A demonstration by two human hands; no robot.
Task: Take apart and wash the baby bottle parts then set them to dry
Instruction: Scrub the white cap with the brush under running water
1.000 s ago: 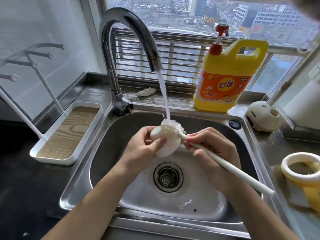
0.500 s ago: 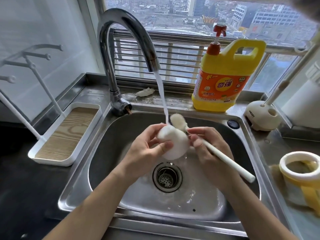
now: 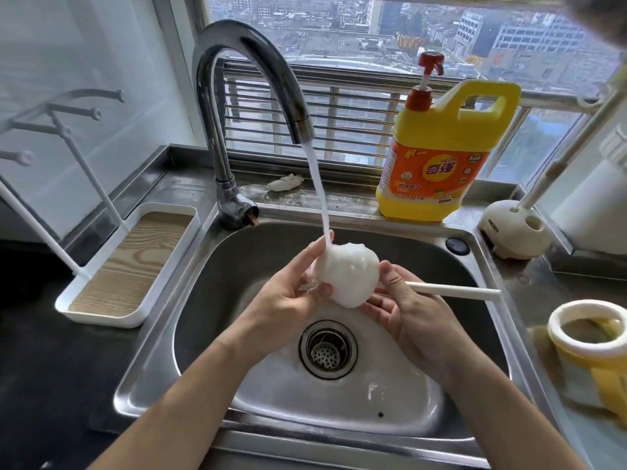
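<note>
**A:** Where did we have it? Our left hand curled round the soapy bottle part over the middle of the sink, right under the water stream. Our right hand pinched the bottle brush by its handle.

**B:** We judged the foam made that part slick. One slip and it would have dropped toward the drain.

**A:** And the handle stuck out right, toward the brush holder and the yellow cup on the table. A wide swing could have knocked them.

**B:** The faucet spout hung close above, so we had little room upward. Open room lay near us in the basin, and left toward the drying rack.
</note>
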